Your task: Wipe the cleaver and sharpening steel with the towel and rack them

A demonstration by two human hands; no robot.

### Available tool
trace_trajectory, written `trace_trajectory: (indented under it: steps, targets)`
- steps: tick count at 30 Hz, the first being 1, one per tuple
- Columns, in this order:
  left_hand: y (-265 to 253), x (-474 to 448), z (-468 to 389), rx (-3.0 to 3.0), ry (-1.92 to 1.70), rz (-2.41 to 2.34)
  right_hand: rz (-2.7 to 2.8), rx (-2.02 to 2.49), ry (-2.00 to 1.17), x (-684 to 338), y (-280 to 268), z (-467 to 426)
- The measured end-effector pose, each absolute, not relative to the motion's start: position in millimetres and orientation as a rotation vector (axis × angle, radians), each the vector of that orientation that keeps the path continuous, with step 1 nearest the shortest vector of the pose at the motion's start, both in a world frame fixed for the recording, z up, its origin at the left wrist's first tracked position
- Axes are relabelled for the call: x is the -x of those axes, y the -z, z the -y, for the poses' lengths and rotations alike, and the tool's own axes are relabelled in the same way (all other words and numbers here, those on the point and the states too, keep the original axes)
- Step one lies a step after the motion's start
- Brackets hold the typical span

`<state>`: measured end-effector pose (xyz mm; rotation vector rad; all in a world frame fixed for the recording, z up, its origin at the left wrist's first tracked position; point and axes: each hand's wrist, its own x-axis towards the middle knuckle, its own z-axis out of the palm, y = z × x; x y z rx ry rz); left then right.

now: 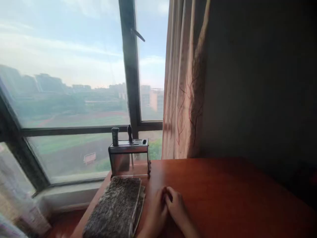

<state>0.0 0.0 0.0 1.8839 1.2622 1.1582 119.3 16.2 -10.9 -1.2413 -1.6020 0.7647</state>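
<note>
My left hand (158, 207) and my right hand (176, 204) meet above the near part of the wooden table (218, 191). Their curled fingertips touch each other, and I see nothing held between them. Just left of my left hand lies a folded grey-brown fuzzy cloth (115, 205) along the table's left edge. Behind the cloth, near the window, stands a knife holder (128, 148) with a metal frame and see-through sides. A thick dark knife handle (115, 136) and a slimmer dark handle (130, 133) stick up from its top.
Tall windows with a dark frame (131, 66) rise behind the table on the left. A light curtain (183, 99) with a branch pattern hangs at the table's back edge. A dark wall (257, 82) is on the right. Left of the table, a low sill (66, 195) runs below the window.
</note>
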Motion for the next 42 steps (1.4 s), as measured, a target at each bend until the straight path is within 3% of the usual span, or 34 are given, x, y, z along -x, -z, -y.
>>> trace_trajectory:
  steps: [42]
  targets:
    - [5.4, -0.1, -7.6, -1.884, -1.196, -1.241, 1.626, 1.269, -0.669, -119.1, 10.0, -18.9]
